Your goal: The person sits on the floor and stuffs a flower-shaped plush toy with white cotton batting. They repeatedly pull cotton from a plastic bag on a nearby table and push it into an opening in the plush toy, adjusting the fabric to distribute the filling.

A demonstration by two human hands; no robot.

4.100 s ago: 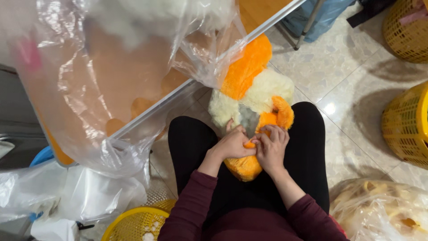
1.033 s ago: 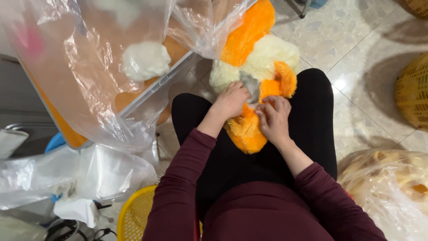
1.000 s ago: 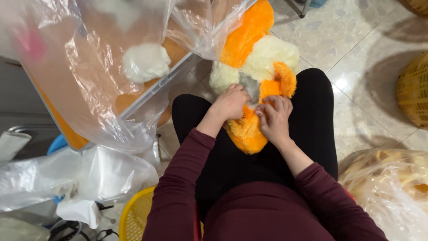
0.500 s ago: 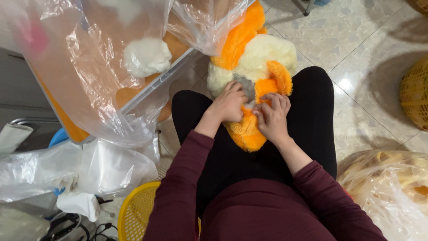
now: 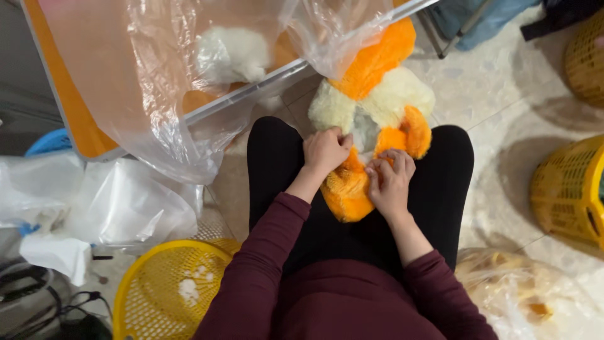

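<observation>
An orange and cream plush toy (image 5: 377, 94) lies between my knees, its lower orange part (image 5: 345, 195) resting on my lap in black trousers. My left hand (image 5: 324, 150) presses into a grey opening in the toy's middle, fingers curled on the fur. My right hand (image 5: 390, 179) pinches the orange fur at the opening's right edge. A clump of white stuffing (image 5: 231, 53) sits inside a large clear plastic bag (image 5: 145, 94) on the orange table to my left.
A yellow mesh basket (image 5: 170, 289) with bits of white fluff stands at my lower left. Two more yellow baskets (image 5: 569, 195) stand at right. A clear bag of plush pieces (image 5: 535, 296) lies at lower right. Crumpled plastic bags (image 5: 94, 208) pile at left on the tiled floor.
The view has shifted, bringing the right-hand baskets back into sight. Both hands stay on the toy's opening; the left hand has pushed slightly further in at the grey gap.
</observation>
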